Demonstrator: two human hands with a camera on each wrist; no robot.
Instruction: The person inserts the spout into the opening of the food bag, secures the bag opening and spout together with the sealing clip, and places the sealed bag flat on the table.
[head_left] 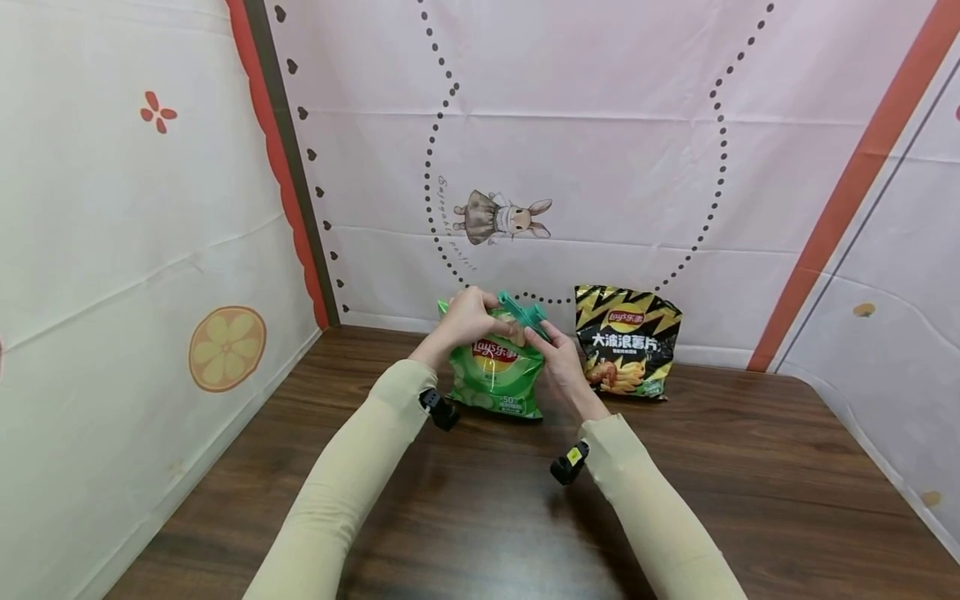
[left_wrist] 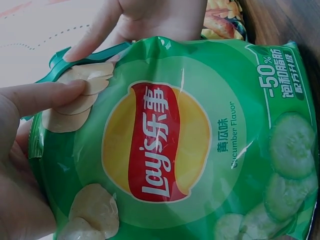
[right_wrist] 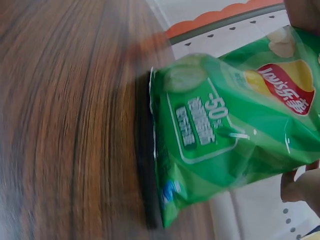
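Observation:
A green Lay's cucumber chip bag (head_left: 495, 387) is held up near the back of the table, its printed front toward me. My left hand (head_left: 467, 318) grips its top edge, the thumb (left_wrist: 62, 95) pressing on the front. Across the top of the bag lies a teal bag clip (head_left: 522, 315), also seen along the upper edge in the left wrist view. My right hand (head_left: 561, 360) pinches the clip's right end. The right wrist view shows the bag's lower end (right_wrist: 200, 125) beside the table; whether it touches the wood I cannot tell.
A black and yellow Lay's chip bag (head_left: 628, 342) stands to the right, against the pink printed backdrop (head_left: 600, 183). The dark wooden table (head_left: 480, 517) stretches toward me. A white printed cloth (head_left: 135, 250) hangs along the left side.

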